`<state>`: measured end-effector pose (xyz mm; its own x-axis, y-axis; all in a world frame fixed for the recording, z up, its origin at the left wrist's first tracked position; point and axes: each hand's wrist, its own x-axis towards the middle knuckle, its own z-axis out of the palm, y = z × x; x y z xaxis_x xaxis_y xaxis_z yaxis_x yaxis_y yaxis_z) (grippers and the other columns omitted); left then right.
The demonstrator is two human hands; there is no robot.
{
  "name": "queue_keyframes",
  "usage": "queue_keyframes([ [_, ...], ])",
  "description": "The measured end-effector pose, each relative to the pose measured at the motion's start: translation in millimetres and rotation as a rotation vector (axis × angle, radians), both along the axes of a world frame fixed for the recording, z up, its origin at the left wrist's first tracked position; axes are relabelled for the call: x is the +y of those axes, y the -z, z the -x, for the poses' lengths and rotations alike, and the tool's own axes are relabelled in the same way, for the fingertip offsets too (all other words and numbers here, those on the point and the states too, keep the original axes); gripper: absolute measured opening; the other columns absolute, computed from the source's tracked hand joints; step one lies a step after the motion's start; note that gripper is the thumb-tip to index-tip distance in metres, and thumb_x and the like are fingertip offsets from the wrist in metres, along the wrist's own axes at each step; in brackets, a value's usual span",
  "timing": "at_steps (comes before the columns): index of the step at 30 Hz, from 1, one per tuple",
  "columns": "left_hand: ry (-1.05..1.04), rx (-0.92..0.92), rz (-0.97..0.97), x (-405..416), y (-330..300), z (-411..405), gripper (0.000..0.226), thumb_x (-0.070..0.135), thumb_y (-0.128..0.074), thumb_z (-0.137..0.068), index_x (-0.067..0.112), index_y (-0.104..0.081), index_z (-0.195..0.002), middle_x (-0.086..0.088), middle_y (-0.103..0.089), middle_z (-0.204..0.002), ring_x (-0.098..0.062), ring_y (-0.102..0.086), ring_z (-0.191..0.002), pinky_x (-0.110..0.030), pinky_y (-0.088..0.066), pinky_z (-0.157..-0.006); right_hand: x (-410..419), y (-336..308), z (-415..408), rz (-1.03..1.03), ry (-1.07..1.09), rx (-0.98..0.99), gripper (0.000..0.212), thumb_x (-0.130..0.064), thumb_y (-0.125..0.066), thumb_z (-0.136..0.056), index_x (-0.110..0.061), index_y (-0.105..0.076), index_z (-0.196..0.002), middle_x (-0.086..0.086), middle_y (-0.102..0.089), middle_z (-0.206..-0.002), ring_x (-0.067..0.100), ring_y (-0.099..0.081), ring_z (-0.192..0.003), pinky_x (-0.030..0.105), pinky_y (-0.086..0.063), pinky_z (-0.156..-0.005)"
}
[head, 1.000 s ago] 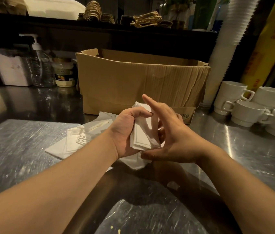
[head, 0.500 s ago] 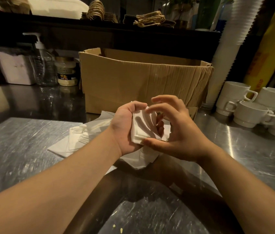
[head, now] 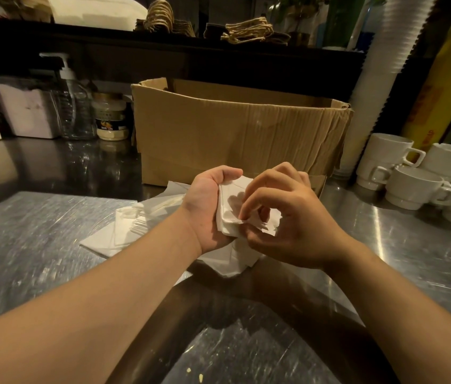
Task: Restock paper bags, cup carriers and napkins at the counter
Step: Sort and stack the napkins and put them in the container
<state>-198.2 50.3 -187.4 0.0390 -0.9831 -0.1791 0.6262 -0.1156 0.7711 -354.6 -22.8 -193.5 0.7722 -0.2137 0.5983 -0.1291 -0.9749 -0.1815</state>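
Above the near steel counter, just in front of the cardboard box, the left hand grips a napkin stack while the right hand pinches its frayed edge; light, soft and easily torn, it looks best held across the folded side.

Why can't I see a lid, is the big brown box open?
Open. The box has no flaps folded over its top; its back inside wall shows above the front edge. What is inside cannot be seen.
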Motion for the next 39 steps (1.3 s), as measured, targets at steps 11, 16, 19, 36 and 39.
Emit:
queue_keyframes([
  [11,0.081,-0.010,0.091,3,0,6,0.021,0.023,-0.049,-0.086,0.013,-0.067,-0.086,-0.011,-0.066,-0.079,-0.026,-0.067,-0.070,-0.034,-0.059,-0.069,-2,-3,1,-0.264,0.030,0.112,0.069,-0.057,-0.083,-0.066,-0.047,-0.037,-0.116,-0.020,-0.030,-0.141,0.020,-0.042,-0.127,0.038,-0.058,-0.091],
  [16,0.097,-0.003,0.087,1,0,4,0.027,0.021,-0.050,-0.082,0.011,-0.075,-0.080,-0.012,-0.064,-0.083,-0.026,-0.059,-0.080,-0.037,-0.050,-0.077,1,-6,5,-0.397,0.015,0.096,0.086,-0.055,-0.088,-0.060,-0.046,-0.032,-0.125,-0.021,-0.024,-0.152,0.019,-0.038,-0.136,0.033,-0.059,-0.092],
  [19,0.135,-0.021,0.092,2,0,5,0.033,0.020,-0.048,-0.082,0.012,-0.078,-0.072,-0.011,-0.066,-0.083,-0.025,-0.064,-0.077,-0.035,-0.054,-0.076,4,-6,6,-0.456,0.033,0.143,0.114,-0.042,-0.095,-0.061,-0.057,-0.016,-0.141,-0.028,-0.022,-0.148,0.026,-0.041,-0.135,0.041,-0.058,-0.095],
  [36,0.141,0.010,0.051,5,-7,0,0.028,0.018,-0.053,-0.079,0.011,-0.061,-0.105,-0.011,-0.061,-0.089,-0.025,-0.058,-0.079,-0.037,-0.050,-0.077,-7,-5,4,-0.499,0.028,-0.143,0.078,-0.064,-0.068,-0.078,-0.048,-0.035,-0.147,-0.015,-0.046,-0.143,0.004,-0.044,-0.134,0.043,-0.045,-0.110],
  [39,0.080,0.051,0.042,6,-8,-2,0.030,0.025,-0.056,-0.081,0.010,-0.060,-0.106,-0.012,-0.062,-0.089,-0.024,-0.057,-0.076,-0.034,-0.050,-0.073,-15,-5,4,-0.513,0.133,-0.324,0.044,-0.044,-0.065,-0.094,-0.040,-0.048,-0.134,-0.016,-0.058,-0.119,0.005,-0.057,-0.114,0.041,-0.055,-0.098],
])
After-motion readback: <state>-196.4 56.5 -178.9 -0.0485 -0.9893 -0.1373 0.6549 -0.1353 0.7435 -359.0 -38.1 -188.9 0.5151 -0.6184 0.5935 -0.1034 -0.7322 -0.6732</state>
